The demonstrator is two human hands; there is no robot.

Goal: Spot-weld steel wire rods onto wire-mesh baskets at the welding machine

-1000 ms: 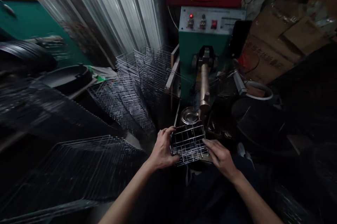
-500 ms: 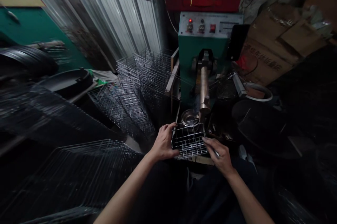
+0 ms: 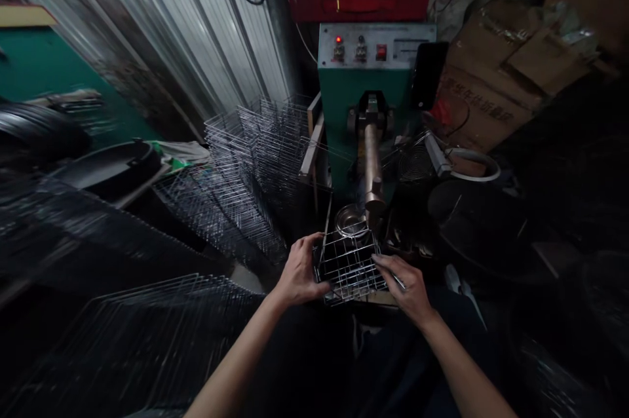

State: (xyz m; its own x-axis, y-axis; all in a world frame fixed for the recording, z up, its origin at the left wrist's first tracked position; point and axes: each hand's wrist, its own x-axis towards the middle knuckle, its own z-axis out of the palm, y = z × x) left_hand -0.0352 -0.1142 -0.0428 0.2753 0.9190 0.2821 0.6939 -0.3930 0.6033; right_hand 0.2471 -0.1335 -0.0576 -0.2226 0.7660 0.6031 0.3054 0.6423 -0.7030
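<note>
A small wire basket [image 3: 350, 262] of bright metal rods is held between my hands, just below the tip of a machine's copper-coloured arm [image 3: 373, 172]. My left hand [image 3: 301, 270] grips the basket's left side, thumb and fingers apart around its edge. On the opposite side my right hand [image 3: 405, 284] pinches the right edge; a short thin metal piece shows by its fingers, its kind unclear. Behind the basket, under the arm, lies a round shiny metal dish [image 3: 351, 220]. The green machine [image 3: 339, 94] stands upright beyond it, a red light lit on its panel.
Stacked wire racks [image 3: 255, 169] stand left of the machine, and more wire panels [image 3: 147, 333] lie at lower left. A black round pan [image 3: 108, 166] sits further left. Cardboard boxes [image 3: 491, 90] lean at right, near a dark round object [image 3: 472, 228]. A phone [image 3: 429, 74] is at the machine's side.
The view has shifted slightly, so the machine and racks appear further left. Both hands keep hold of the wire basket, which is tilted a little differently, its far edge nearer the copper-coloured arm.
</note>
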